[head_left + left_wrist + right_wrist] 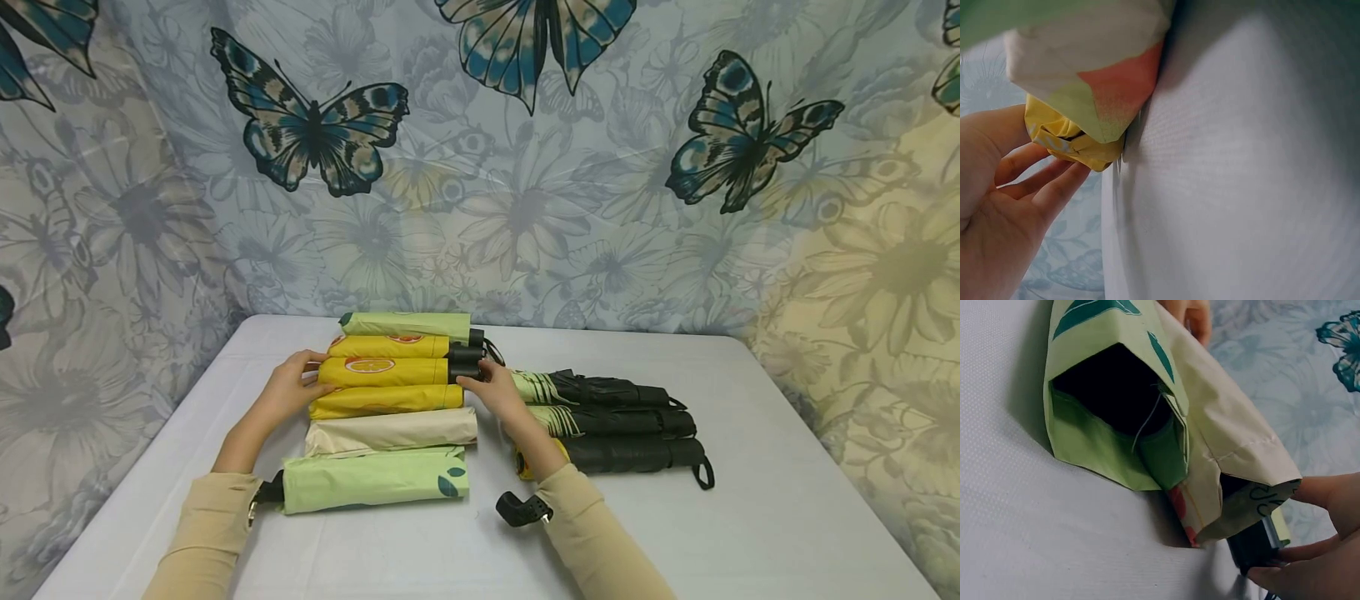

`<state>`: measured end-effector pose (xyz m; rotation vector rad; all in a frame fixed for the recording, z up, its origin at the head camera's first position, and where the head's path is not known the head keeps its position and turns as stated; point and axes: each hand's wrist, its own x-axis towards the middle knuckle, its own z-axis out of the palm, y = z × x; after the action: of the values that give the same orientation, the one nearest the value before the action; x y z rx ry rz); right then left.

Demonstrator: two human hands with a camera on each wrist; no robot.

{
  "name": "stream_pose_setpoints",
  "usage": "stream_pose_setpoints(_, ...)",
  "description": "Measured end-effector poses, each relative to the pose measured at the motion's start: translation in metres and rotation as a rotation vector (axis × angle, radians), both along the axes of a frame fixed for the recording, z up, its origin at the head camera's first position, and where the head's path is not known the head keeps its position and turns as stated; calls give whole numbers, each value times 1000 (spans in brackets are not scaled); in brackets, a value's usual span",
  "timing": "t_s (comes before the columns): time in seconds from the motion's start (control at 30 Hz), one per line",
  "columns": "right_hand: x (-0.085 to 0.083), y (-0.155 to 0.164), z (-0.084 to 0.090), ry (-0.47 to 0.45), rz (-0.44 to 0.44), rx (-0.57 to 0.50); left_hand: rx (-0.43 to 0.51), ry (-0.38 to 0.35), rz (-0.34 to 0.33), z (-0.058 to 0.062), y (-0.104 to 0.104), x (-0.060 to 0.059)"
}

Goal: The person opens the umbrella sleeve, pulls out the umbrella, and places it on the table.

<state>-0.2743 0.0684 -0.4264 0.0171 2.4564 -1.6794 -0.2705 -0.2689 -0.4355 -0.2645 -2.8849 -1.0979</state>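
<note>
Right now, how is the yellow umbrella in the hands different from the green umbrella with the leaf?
The yellow umbrella shows an orange-slice print; the green umbrella shows a dark leaf. The yellow one lies in the middle of the row, touched by the left hand and right hand; the green one lies nearest the person, untouched. Both are folded, in sleeves, lying sideways on the table.

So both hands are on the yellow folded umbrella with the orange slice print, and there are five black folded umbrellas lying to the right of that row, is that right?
Not quite: the head view shows three black folded umbrellas there, not five. The rest holds: the left hand and right hand touch the ends of the yellow folded umbrella with the orange slice print.
</note>
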Motion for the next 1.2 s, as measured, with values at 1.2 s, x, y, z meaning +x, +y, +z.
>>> stream_pose_setpoints(1.2, 10, -4, 2, 54, -89, -226, -24, 11, 5, 1, 2, 1)
